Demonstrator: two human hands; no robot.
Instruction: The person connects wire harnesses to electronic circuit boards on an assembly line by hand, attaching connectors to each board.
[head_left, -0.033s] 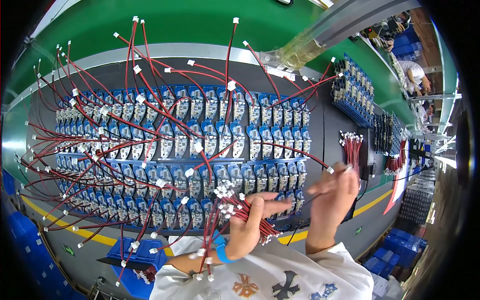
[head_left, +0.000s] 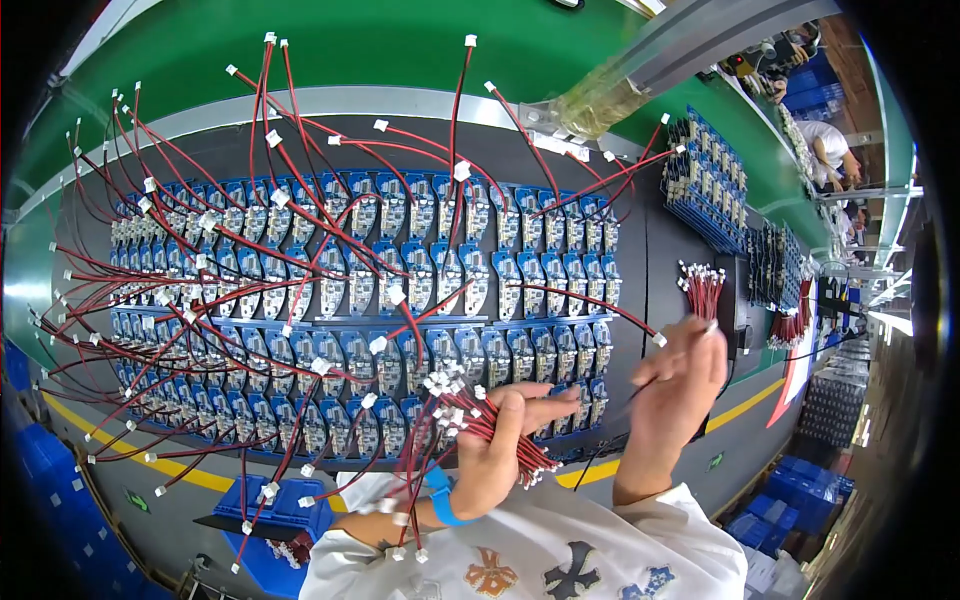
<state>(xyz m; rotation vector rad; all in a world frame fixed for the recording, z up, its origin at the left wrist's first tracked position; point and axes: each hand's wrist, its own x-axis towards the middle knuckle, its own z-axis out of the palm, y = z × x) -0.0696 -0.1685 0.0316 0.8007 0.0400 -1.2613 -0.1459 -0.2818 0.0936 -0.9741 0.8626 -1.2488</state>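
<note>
My left hand (head_left: 495, 455) is closed round a bundle of red-and-black wire leads (head_left: 480, 415) with white plug ends, at the near edge of the boards. A blue band (head_left: 440, 495) circles that wrist. To the right, my right hand (head_left: 680, 385) is raised with its fingers curled and blurred. A small white spot shows at its fingertips, and a thin dark line trails by them; what it holds I cannot make out. Rows of blue circuit boards (head_left: 390, 290) lie across the dark work surface. Many carry red-and-black leads; one lead's white plug (head_left: 659, 340) lies just beside my right hand.
Stacked circuit boards (head_left: 705, 180) stand at the far right, with a second stack (head_left: 775, 265) beyond. Another bunch of leads (head_left: 704, 290) lies beside a black box. A metal post (head_left: 660, 60) rises behind. A blue bin (head_left: 265, 540) is at the lower left. A person (head_left: 830, 155) works farther off.
My right hand has shifted slightly right, its fingers moving a little. Loose leads hanging by my left wrist have swung to the left. The left hand still grips its bundle.
</note>
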